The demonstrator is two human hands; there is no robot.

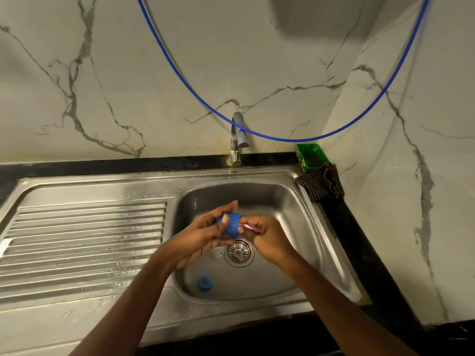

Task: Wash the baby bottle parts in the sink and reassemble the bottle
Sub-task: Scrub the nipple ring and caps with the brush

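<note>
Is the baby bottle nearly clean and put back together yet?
Not yet. Already done: the bottle is apart, since a small blue plastic part lies alone in the steel sink basin. In hand: the left hand grips a blue plastic ring while the right hand holds a small pink item against it, seemingly scrubbing. Left: perhaps the other part, then reassembly; no bottle body shows.
</note>
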